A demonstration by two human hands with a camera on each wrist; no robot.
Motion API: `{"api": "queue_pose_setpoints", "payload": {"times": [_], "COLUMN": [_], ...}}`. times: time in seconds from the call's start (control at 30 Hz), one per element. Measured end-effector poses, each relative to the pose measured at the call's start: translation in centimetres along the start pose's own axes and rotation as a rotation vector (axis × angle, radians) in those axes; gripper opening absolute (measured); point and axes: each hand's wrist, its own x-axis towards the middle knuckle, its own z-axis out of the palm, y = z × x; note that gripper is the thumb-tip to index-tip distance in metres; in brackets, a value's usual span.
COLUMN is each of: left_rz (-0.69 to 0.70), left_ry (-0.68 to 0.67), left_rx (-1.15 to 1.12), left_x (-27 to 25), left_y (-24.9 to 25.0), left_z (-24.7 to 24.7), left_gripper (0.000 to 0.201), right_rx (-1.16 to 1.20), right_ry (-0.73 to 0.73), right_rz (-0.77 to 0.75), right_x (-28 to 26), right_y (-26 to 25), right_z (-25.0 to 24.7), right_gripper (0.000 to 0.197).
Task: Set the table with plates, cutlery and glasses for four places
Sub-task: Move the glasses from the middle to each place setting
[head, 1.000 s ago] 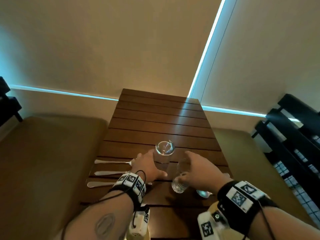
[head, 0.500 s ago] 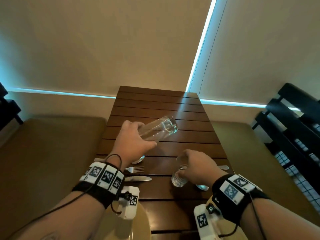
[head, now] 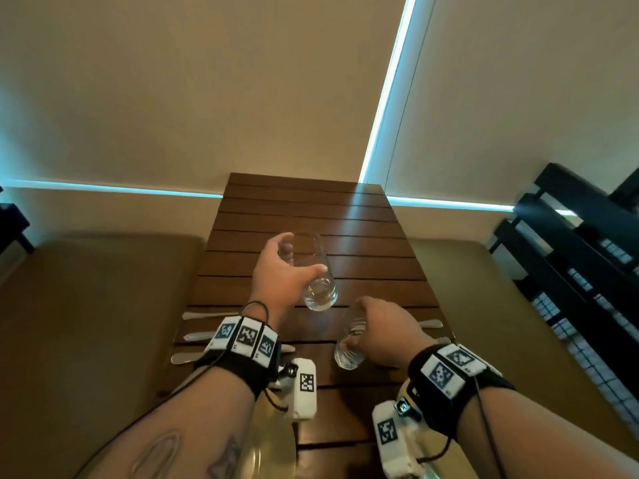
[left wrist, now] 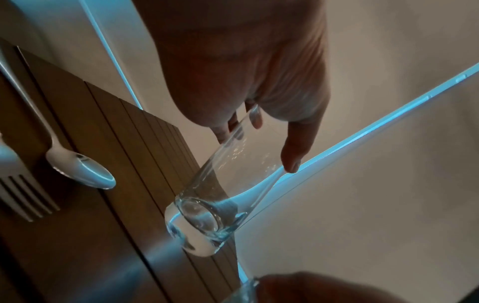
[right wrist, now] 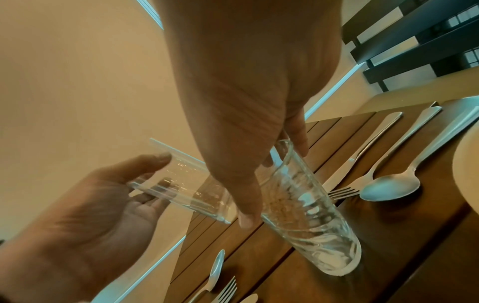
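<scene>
Slatted table (head: 311, 216) carries cutlery near both edges. Left hand (head: 276, 271) has lifted its glass (head: 316, 281) farther out; right hand (head: 380, 326) grips another glass (head: 349, 350), ready for placing.

A dining nook: slatted wooden table (head: 304, 216), cushioned bench (head: 86, 305), laid cutlery (right wrist: 388, 184).

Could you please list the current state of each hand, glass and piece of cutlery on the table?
left hand: grips the smooth glass, lifted.
smooth glass: tilted, off the table, empty.
right hand: grips the ribbed glass near its rim.
ribbed glass: tilted, empty; base contact unclear.
spoon: lying flat on the table.
fork: lying flat beside the spoon.
</scene>
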Motion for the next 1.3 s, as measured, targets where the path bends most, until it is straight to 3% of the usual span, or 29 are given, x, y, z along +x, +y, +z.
{"api": "queue_pose_setpoints", "payload": {"times": [0.13, 0.27, 0.4, 0.57, 0.8, 1.13, 1.3], "left_rz": [0.028, 0.101, 0.140, 0.184, 0.164, 0.061, 0.051], "left_ry": [-0.140, -0.227, -0.319, -0.405, -0.440, -0.401, -0.434], "left_rx": [0.220, 0.415, 0.500, 0.569, 0.616, 0.696, 0.691], "left_x": [-2.0, -6.2, -11.3, -18.4, -27.2, -31.0, -31.4], "left_y": [-0.6, 0.6, 2.5, 3.8, 0.9, -3.3, -3.6], "left_z": [0.2, -1.1, -3.0, -5.8, -6.4, -5.2, -5.7], "left_gripper": [0.093, 0.090, 0.092, 0.088, 0.093, 0.093, 0.122], "right_rx": [-0.055, -0.097, -0.093, -0.071, -0.071, 0.038, 0.001], "right_ry": [-0.054, -0.127, -0.197, -0.125, -0.045, -0.125, -0.102], "right_rz": [-0.010, -0.094, -0.160, -0.184, -0.257, -0.276, -0.286], "right_x": [-2.0, -6.0, -11.0, -17.9, -24.1, -25.2, -24.6], "right_y": [-0.5, -0.7, 0.0, 2.5, 4.3, 3.6, 3.0], "right_z": [-0.3, -0.6, -0.1, 0.2, 1.3, 4.2, 5.0], "right_gripper": [0.079, 0.050, 0.036, 0.069, 0.081, 0.083, 0.090]}}
